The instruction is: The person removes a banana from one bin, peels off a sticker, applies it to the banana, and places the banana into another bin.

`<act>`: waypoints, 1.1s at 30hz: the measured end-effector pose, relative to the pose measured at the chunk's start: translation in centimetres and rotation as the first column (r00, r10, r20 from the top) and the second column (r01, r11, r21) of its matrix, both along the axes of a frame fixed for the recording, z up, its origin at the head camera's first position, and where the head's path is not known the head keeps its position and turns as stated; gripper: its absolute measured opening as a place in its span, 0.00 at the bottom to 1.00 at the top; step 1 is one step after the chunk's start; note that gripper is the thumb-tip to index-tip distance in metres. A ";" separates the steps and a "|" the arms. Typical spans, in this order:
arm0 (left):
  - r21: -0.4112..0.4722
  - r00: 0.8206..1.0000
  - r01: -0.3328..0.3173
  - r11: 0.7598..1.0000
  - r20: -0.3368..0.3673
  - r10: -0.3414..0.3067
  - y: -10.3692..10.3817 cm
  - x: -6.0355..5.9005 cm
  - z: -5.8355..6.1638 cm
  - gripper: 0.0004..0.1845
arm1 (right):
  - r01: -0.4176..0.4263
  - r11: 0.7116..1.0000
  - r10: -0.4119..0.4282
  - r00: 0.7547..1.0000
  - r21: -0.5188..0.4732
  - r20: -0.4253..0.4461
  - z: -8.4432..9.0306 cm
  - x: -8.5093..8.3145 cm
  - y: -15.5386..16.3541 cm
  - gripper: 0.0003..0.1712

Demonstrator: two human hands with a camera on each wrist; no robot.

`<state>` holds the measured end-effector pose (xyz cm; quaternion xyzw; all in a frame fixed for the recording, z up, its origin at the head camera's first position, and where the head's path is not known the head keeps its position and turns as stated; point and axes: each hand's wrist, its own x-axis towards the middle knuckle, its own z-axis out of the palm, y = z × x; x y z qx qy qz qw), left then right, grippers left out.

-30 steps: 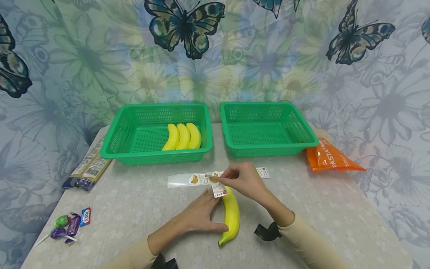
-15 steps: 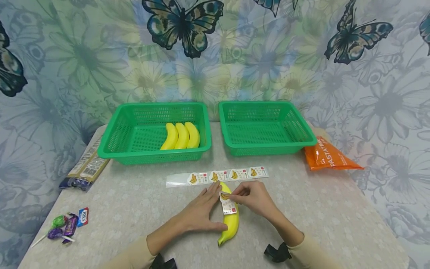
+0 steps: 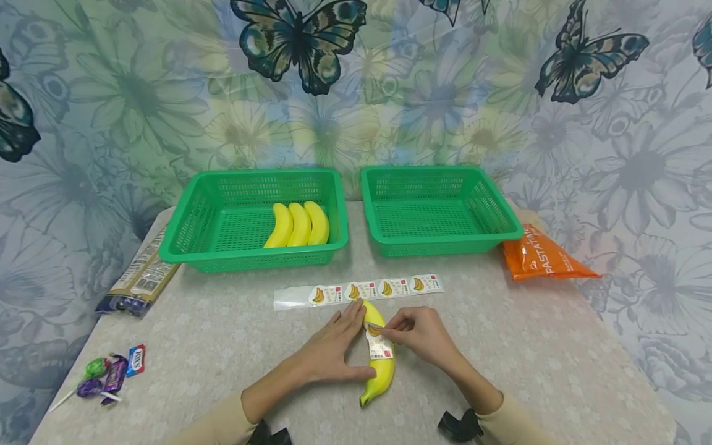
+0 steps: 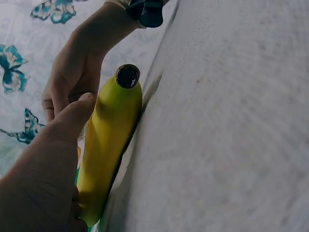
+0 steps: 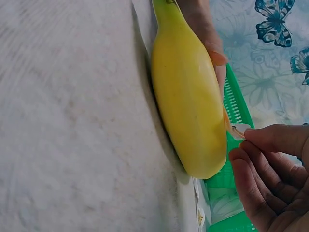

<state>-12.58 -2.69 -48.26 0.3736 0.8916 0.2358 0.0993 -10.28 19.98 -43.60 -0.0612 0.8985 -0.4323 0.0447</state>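
A yellow banana (image 3: 381, 377) lies on the table with its stem toward the person. My left hand (image 3: 328, 352) rests along its left side, fingers straight at the far end and thumb near the stem end. With thumb and forefinger, my right hand (image 3: 423, 337) pinches the upper end of a white banana sticker (image 3: 381, 347). The lower part of that sticker lies against the banana. In the right wrist view the pinched end of the sticker (image 5: 239, 131) stands off the skin. A strip of similar stickers (image 3: 361, 290) lies just beyond the hands.
Behind stand two green baskets: the left basket (image 3: 245, 253) holds three bananas (image 3: 299, 224), the right basket (image 3: 445, 238) none. An orange pasta bag (image 3: 542, 256) lies at right. At left are a gold packet (image 3: 141, 281) and several sweets (image 3: 105, 380).
My right hand has drawn the sticker away from the strip, toward the person, and lowered it onto the banana. The left hand has stayed in place.
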 end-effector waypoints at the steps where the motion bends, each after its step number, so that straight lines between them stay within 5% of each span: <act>1: 0.003 1.000 -0.004 1.000 -0.002 0.004 0.0 0.0 0.0 0.60 | 0.000 1.000 0.000 1.000 -0.002 -0.001 -0.1 0.0 0.0 0.06; 8: 0.048 0.997 -0.067 0.997 0.028 0.066 0.6 0.4 0.1 0.47 | 0.005 1.000 -0.005 1.000 -0.011 0.015 -0.3 -0.2 -0.1 0.05; 20: 0.055 0.997 -0.073 0.996 0.019 0.072 0.8 0.5 -0.1 0.49 | 0.083 0.997 -0.082 0.989 -0.007 0.124 -1.0 -0.9 0.0 0.11; 33: 0.048 0.997 -0.078 0.996 0.022 0.077 0.9 0.5 -0.2 0.50 | 0.180 0.967 -0.107 0.930 -0.182 0.352 -2.6 -1.7 0.4 0.19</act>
